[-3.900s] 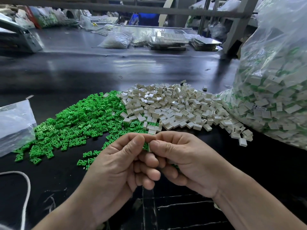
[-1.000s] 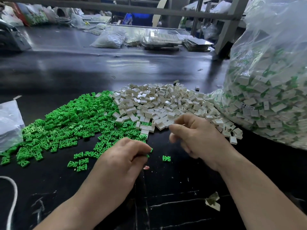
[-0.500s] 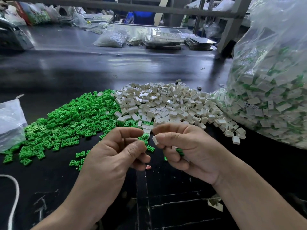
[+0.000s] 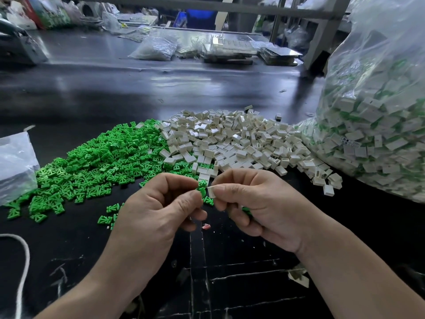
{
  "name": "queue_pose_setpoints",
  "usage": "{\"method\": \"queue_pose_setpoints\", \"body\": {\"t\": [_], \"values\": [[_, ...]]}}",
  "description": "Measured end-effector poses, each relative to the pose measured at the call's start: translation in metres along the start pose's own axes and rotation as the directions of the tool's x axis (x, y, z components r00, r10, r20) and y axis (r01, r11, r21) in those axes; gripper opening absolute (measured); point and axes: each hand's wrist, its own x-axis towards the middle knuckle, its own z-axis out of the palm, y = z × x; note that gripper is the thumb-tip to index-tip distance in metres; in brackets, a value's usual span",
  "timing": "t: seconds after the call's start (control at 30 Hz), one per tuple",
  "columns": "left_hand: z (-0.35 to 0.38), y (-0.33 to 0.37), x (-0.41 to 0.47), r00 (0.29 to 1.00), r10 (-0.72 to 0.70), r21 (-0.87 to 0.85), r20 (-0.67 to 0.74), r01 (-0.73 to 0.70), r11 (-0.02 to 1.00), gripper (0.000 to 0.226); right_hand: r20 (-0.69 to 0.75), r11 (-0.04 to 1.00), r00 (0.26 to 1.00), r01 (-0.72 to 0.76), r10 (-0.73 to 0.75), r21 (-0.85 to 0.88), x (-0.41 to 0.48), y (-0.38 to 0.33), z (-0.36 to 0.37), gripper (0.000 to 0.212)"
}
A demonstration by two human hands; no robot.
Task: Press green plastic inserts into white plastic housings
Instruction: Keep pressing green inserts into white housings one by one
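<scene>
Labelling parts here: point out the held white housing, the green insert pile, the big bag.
white housing [image 4: 210, 192], head view, its front face.
green insert pile [image 4: 103, 157], head view, pile's middle.
big bag [image 4: 379, 65], head view, upper wall.

Black table [image 4: 161, 88]: green inserts pile [image 4: 103, 162] left, touching white housings pile [image 4: 234, 139] right; large clear bag [image 4: 379, 123] far right; small bag [image 4: 13, 162] and white cord [image 4: 23, 261] at left edge
</scene>
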Motion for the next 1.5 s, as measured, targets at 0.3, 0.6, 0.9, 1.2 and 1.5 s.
{"method": "queue_pose_setpoints", "body": {"t": [0.3, 0.6, 0.9, 1.2, 1.5], "values": [[-0.001, 0.002, -0.002, 0.999, 0.046, 0.022, 0.016, -0.047, 0.999, 0.009, 0.038, 1.0, 0.999, 0.014, -0.012, -0.028, -0.003, -0.001, 0.006, 0.011], [-0.001, 0.002, -0.004, 0.996, 0.093, 0.087, -0.002, -0.093, 0.992, 0.015, 0.063, 0.994, 0.995, 0.087, -0.082, -0.071, -0.001, 0.003, 0.007, 0.015], [0.0, 0.008, -0.003, 0.955, -0.101, -0.489, 0.278, 0.232, 0.841, 0.034, 0.107, 0.994, 0.992, 0.064, -0.074, 0.094, -0.003, 0.004, 0.016, 0.013], [-0.001, 0.011, -0.001, 0.917, -0.176, -0.559, 0.359, 0.362, 0.746, 0.047, 0.151, 0.995, 0.988, 0.025, -0.039, 0.096, -0.005, 0.0, 0.018, 0.012], [0.007, 0.012, -0.004, 0.95, -0.101, -0.612, 0.296, 0.269, 0.744, 0.042, 0.15, 0.981, 0.985, 0.059, -0.088, 0.187, -0.007, -0.001, 0.03, 0.016]]}}
